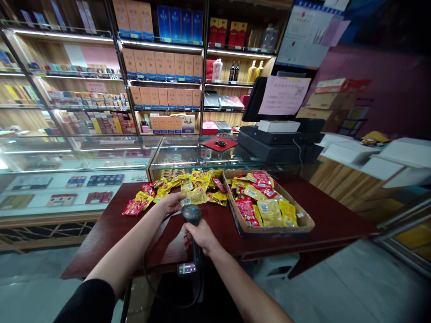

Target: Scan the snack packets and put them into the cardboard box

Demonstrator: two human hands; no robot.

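Note:
My right hand (201, 236) is wrapped around the handle of a black barcode scanner (191, 214), its head tilted toward the far side of the table. Just left of the scanner, my left hand (173, 203) grips the edge of a gold snack packet (195, 196), whose barcode end lies by the fingers. Behind and to the left spreads a loose pile of yellow and red snack packets (200, 176). To the right stands a shallow cardboard box (305, 220) holding several more packets, red, yellow and gold.
The dark red wooden table (336, 215) meets a glass display counter (134, 154). On the counter are a monitor (254, 101) with a paper on it, a black cash drawer (266, 148) and a mouse (220, 143). A cable (145, 273) loops below the scanner. A stool (276, 264) stands underneath.

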